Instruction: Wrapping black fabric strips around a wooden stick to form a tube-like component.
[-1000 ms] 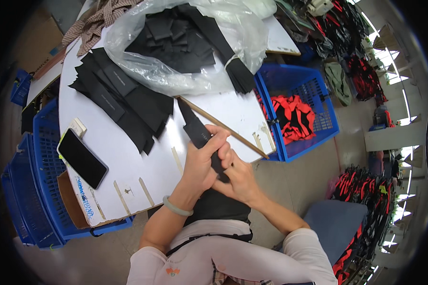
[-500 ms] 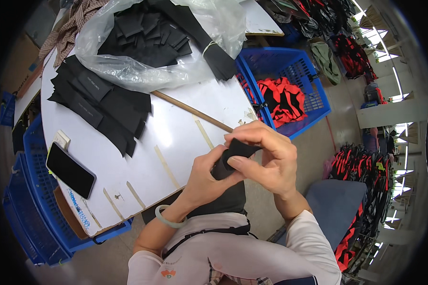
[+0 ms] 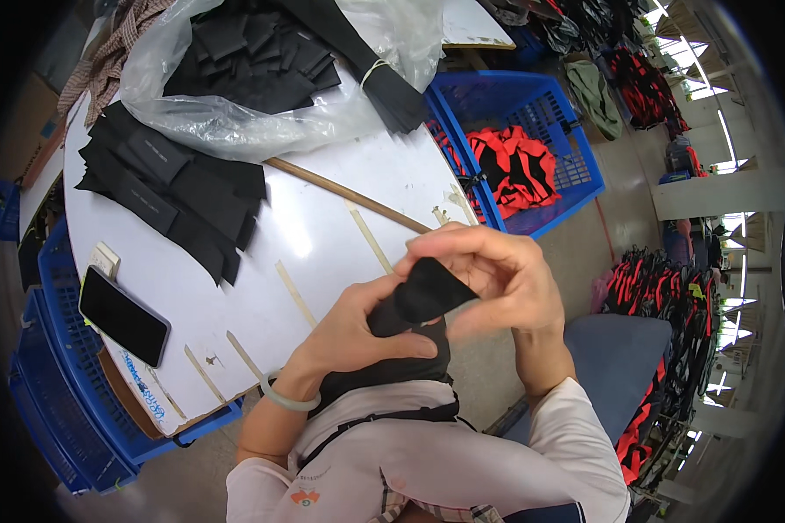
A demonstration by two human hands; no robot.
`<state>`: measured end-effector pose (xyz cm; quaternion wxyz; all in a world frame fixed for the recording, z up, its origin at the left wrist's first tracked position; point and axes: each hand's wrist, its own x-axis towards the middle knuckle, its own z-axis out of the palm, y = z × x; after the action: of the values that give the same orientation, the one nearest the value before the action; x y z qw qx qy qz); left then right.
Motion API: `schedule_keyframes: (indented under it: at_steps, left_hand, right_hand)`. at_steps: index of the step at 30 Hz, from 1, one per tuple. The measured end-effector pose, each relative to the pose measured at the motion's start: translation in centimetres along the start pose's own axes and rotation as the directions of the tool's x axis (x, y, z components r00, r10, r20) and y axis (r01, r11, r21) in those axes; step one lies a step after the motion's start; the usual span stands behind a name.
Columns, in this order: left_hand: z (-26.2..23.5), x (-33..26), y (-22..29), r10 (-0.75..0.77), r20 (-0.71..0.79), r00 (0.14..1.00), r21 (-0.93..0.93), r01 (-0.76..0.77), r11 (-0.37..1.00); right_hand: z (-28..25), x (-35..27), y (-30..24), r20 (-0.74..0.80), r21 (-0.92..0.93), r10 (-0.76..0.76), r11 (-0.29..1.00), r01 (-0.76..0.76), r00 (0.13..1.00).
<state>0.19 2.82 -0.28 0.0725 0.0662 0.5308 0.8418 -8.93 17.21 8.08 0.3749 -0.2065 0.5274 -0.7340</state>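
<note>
A folded piece of black fabric point(image 3: 432, 292) is held between my hands over the table's near edge. My left hand point(image 3: 353, 327) grips its lower left part, thumb stretched out in front. My right hand point(image 3: 515, 279) curls around the far side of the piece, its fingertips at the upper edge. The right thumb, a little blurred, is by the fabric's right corner, and part of the right fingers is hidden behind the cloth. Flat black fabric pieces point(image 3: 161, 187), some with small labels, lie fanned in a stack on the white table point(image 3: 314, 227).
A clear plastic bag point(image 3: 262, 131) holds more black pieces, beside a tied black bundle point(image 3: 379, 78). A wooden stick point(image 3: 349, 193) and a phone point(image 3: 124, 315) lie on the table. Blue crates stand on both sides; the right crate point(image 3: 576, 187) contains red-and-black fabric point(image 3: 515, 170).
My right thumb has come off the front of the fabric, and the right hand has shifted slightly right. The black piece shows more widely spread. My left hand has moved a little left.
</note>
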Motion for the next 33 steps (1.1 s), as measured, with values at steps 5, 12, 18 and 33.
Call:
schedule_keyframes:
  at_steps: [5, 12, 18, 33]
  left_hand:
    - [2.1, 0.1, -1.0, -0.044, -0.212, 0.976, 0.304, 0.108, 0.946]
    - [2.7, -0.4, -1.7, -0.209, -0.069, 0.975, -0.173, 0.195, 0.965]
    - [1.7, 0.2, -1.6, -0.231, 0.122, 0.965, -0.485, 0.261, 0.835]
    - [2.7, 0.5, -2.6, 0.338, -0.457, 0.823, 0.556, -0.032, 0.831]
  right_hand:
    - [0.1, 0.4, 1.4, -0.011, -0.535, -0.235, 0.823, 0.193, 0.972]
    - [-0.2, 3.6, 2.1, -0.358, -0.118, -0.128, 0.989, 0.091, 0.925]
    - [-2.6, 5.0, 2.9, -0.31, -0.152, -0.074, 0.988, 0.027, 0.948]
    - [-0.5, -0.5, 0.7, 0.046, -0.72, -0.125, 0.683, 0.12, 0.991]
